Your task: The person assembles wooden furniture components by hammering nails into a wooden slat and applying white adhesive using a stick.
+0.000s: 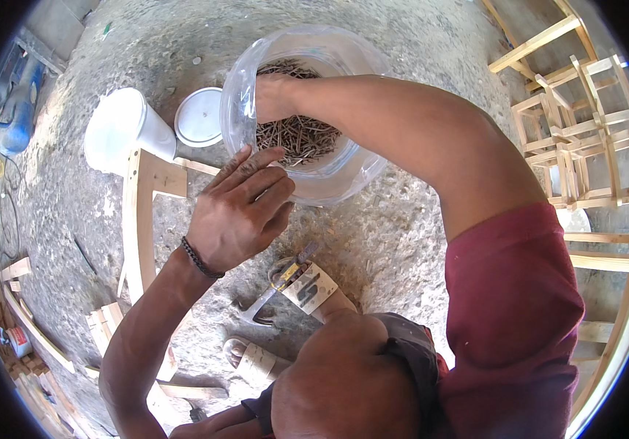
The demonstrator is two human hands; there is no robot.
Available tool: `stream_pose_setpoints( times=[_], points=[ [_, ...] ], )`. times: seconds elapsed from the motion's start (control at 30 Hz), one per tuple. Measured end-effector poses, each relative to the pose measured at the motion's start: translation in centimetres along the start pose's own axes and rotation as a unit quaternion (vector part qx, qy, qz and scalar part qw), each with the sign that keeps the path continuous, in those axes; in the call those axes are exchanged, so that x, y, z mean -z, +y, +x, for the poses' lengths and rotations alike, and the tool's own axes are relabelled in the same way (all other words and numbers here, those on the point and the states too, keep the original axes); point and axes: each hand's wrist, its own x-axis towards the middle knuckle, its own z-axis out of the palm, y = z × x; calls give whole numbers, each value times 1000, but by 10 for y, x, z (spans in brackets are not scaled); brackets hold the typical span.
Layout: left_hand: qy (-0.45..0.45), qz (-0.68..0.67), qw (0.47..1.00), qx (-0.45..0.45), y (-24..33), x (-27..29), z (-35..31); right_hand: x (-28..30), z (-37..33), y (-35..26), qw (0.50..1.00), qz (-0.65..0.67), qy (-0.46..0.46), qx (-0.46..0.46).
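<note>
A clear plastic bag [362, 55] with a wide round mouth stands on the floor in front of me, and a heap of brown nails [303, 139] lies inside it. My right hand [274, 99] reaches down into the bag from the right, against the nails. Its fingers are hidden behind the bag's folded edge, so what they hold does not show. At the near left rim my left hand [245, 208] has its fingers bent over the plastic edge, gripping it. Below that hand, a claw hammer [274, 290] with yellow on its handle rests by my sandalled foot.
A white bucket [117, 132] and a round white lid [199, 117] are left of the bag. A wooden frame [137, 219] stands beside my left forearm. Several wooden stool frames [578, 139] are stacked at right. A blue tank [21, 110] stands far left on rough concrete.
</note>
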Motion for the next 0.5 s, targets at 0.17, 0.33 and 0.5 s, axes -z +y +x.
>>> stream_pose_setpoints(
  times=[0.17, 0.33, 0.5],
  points=[
    [-4, 4, 1000, 6, 0, -1, -1, 8, 1, -3, 999, -39, -15, 13],
    [7, 6, 1000, -2, -3, 0, -1, 36, -11, 2, 997, -47, -60, 23],
    [9, 9, 1000, -5, -4, 0, -3, 53, -14, 1, 993, -43, -102, 32]
  ],
)
